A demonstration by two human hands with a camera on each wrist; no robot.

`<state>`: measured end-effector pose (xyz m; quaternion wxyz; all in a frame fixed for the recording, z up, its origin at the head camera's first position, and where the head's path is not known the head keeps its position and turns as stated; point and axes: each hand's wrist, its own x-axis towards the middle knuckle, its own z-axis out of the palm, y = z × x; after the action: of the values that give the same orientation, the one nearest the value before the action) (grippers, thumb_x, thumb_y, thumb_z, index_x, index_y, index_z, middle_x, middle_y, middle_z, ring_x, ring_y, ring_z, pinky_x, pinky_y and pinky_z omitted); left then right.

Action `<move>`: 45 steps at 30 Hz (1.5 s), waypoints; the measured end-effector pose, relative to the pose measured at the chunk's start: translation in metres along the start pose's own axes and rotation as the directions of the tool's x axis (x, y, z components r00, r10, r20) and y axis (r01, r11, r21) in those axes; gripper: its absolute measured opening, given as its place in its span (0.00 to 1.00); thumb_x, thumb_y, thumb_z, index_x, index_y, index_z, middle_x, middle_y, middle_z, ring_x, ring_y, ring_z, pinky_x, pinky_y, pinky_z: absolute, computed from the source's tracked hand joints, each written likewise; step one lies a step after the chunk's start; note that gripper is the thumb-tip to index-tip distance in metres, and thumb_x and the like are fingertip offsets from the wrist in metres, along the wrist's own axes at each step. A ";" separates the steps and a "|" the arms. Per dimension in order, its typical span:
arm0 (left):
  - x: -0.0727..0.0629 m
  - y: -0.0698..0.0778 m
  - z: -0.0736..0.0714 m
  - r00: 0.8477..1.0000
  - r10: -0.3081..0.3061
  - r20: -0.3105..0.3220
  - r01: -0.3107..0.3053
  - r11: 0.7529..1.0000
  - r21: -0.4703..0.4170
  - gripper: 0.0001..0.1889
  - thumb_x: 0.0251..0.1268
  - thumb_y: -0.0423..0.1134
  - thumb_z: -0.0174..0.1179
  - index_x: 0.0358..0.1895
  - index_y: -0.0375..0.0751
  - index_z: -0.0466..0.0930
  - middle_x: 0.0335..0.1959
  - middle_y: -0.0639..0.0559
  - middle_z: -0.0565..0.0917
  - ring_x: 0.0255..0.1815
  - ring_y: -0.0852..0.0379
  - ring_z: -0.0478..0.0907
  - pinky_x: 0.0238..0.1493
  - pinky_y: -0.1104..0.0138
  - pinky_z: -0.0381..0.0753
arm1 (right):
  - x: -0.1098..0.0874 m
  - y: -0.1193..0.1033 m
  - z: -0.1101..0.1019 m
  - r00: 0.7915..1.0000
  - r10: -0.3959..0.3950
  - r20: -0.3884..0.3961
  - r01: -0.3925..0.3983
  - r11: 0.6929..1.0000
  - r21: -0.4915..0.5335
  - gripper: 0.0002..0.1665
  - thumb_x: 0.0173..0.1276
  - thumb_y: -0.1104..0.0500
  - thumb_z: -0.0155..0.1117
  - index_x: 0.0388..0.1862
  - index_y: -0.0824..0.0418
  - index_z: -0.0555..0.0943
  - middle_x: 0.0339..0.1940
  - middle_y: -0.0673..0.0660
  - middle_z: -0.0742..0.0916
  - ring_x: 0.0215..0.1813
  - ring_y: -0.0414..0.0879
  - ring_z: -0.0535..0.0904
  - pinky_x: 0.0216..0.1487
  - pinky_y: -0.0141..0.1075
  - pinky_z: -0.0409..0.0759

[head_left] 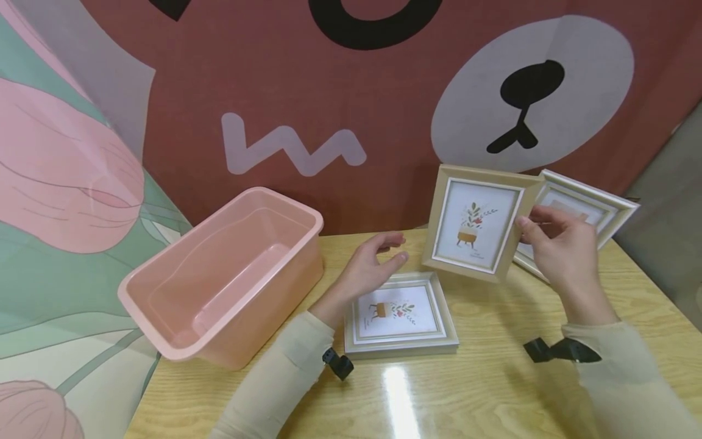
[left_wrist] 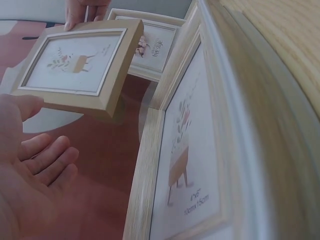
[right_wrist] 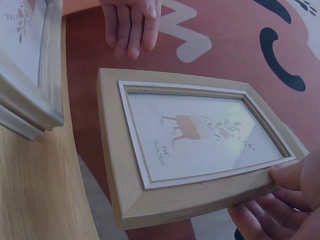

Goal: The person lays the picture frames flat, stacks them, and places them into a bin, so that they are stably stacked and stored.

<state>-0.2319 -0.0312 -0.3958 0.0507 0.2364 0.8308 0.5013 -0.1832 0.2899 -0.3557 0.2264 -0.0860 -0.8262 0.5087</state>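
Observation:
My right hand (head_left: 567,250) pinches the right side of a tan photo frame (head_left: 479,222), thumb on the front and fingers behind. The frame stands raised above the table, its plant picture facing me. My left hand (head_left: 370,265) hovers left of it, fingers extended and holding nothing; in the left wrist view its palm (left_wrist: 30,200) is turned up near the frame's edge. Below that hand a pale photo frame (head_left: 401,317) lies flat. Behind my right hand a white photo frame (head_left: 581,207) with a gold edge is partly hidden.
A pink plastic bin (head_left: 230,274) stands at the left of the wooden table (head_left: 471,390), with nothing showing inside. A cloth printed with a bear face (head_left: 384,110) hangs along the table's back edge.

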 end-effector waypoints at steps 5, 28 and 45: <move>0.000 0.000 -0.001 1.000 0.011 0.011 -0.011 1.000 -0.001 0.27 0.80 0.43 0.64 0.76 0.40 0.75 0.71 0.44 0.83 0.75 0.46 0.77 0.81 0.54 0.73 | -0.005 -0.004 0.000 1.000 -0.009 0.012 0.009 0.999 -0.030 0.28 0.80 0.57 0.66 0.70 0.75 0.80 0.33 0.20 0.80 0.29 0.19 0.83 0.38 0.13 0.80; 0.004 -0.005 -0.007 0.995 0.071 0.066 -0.068 0.997 -0.039 0.32 0.80 0.44 0.63 0.82 0.41 0.67 0.82 0.44 0.73 0.82 0.40 0.68 0.85 0.47 0.68 | -0.020 -0.017 0.009 0.993 -0.089 0.075 0.087 0.996 0.023 0.26 0.78 0.62 0.69 0.67 0.79 0.80 0.34 0.21 0.81 0.31 0.19 0.82 0.37 0.15 0.82; 0.006 -0.018 -0.014 0.964 0.137 0.228 -0.110 0.986 -0.126 0.56 0.73 0.76 0.54 0.89 0.42 0.48 0.89 0.40 0.56 0.88 0.34 0.56 0.87 0.37 0.59 | -0.031 -0.027 0.017 0.987 -0.086 0.136 0.075 0.993 0.088 0.27 0.79 0.62 0.69 0.68 0.78 0.79 0.34 0.25 0.85 0.31 0.23 0.86 0.39 0.18 0.85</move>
<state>-0.2479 -0.0471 -0.4031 0.1310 0.3425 0.7729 0.5178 -0.1614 0.2527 -0.3470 0.1917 -0.0072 -0.8210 0.5378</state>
